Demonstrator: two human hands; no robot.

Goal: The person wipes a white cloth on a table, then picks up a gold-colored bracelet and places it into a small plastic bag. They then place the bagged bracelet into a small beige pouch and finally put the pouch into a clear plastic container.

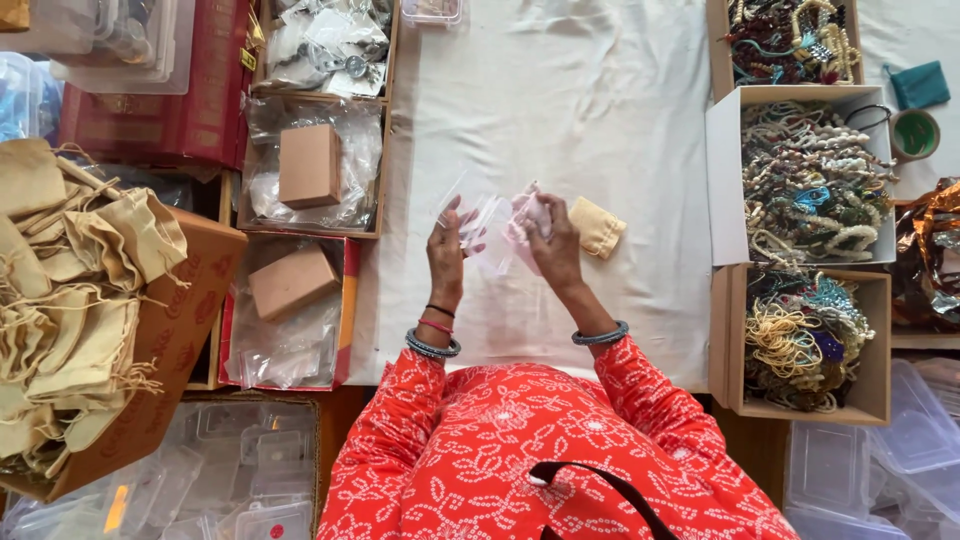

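Clear plastic pouch (478, 222), pinched in left hand (445, 258) above the white cloth's (560, 110) middle; pink-white item (527, 215) gripped by right hand (555, 250); tan drawstring bag (597, 227) just right. Advice: keep pouch mouth spread, ease the item in squarely.

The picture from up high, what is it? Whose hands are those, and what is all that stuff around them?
A small camera sits on a person's head and looks straight down, so you see their own red sleeves and two hands. The left hand and the right hand hold thin clear plastic bags above a white cloth. Beside the right hand lies a little tan pouch. On the right stand boxes of bead strings. On the left sit a big box of tan drawstring pouches and trays with small brown boxes.
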